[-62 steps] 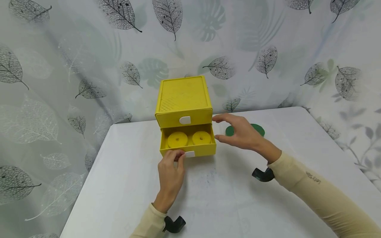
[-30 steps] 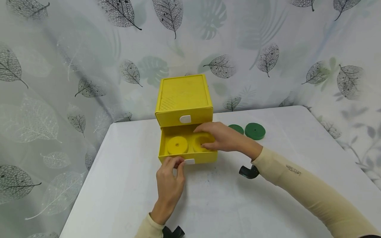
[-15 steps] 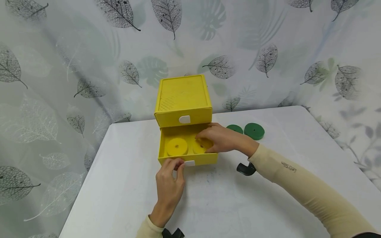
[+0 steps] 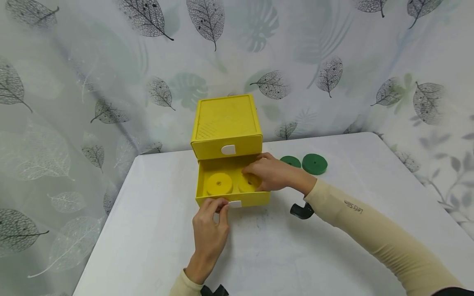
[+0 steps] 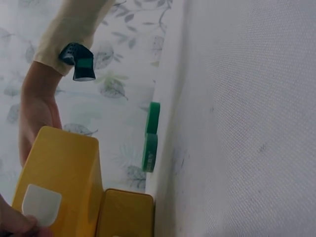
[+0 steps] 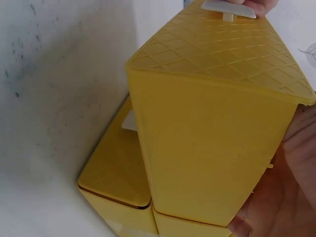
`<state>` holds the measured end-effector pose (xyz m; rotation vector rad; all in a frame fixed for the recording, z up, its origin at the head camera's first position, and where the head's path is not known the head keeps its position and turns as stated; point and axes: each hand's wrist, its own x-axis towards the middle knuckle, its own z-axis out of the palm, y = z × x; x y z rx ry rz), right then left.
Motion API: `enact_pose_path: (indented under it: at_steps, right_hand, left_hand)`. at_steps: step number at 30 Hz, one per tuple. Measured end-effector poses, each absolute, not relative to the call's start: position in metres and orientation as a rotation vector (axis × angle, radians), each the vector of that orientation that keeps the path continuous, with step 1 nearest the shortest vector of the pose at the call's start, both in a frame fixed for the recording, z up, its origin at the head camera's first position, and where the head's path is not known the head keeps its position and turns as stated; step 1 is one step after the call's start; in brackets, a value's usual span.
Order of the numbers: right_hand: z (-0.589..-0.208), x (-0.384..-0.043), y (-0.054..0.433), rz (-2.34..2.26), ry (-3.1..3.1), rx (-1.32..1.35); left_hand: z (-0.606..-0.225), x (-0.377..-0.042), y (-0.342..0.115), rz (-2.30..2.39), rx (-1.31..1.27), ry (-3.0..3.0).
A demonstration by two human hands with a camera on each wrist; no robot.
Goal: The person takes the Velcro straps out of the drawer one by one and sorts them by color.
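A yellow drawer (image 4: 255, 200) is pulled out of a yellow drawer unit (image 4: 228, 118). My left hand (image 4: 210, 232) pinches the drawer's white handle (image 4: 235, 204), also seen in the left wrist view as a white tab (image 5: 42, 204). Two yellow discs with small centre holes lie inside: the left disc (image 4: 219, 183) sits untouched, while fingers and thumb of my right hand (image 4: 275, 172) grip around the right disc (image 4: 249, 183). In the right wrist view the drawer's side wall (image 6: 212, 138) hides the discs, and part of the right palm (image 6: 284, 182) shows beside it.
Two green discs, one nearer the unit (image 4: 290, 160) and one farther right (image 4: 314, 164), lie on the white-covered table (image 4: 155, 230). Another closed drawer (image 6: 118, 168) sits below the pulled-out one. A leaf-print curtain (image 4: 237, 53) hangs behind the table.
The drawer has come farther out toward me with the left hand on its handle. My right hand has moved left from beside the unit into the drawer, onto the right disc.
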<state>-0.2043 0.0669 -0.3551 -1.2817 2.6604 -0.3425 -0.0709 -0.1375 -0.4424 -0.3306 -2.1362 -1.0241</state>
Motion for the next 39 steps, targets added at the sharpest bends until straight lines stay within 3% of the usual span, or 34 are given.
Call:
enact_pose_path:
  at_steps: [39]
  right_hand:
    - [-0.353, -0.201, 0.064, -0.528, 2.699, -1.249]
  left_hand:
    - [-0.444, -0.058, -0.140, -1.012, -0.305, -2.129]
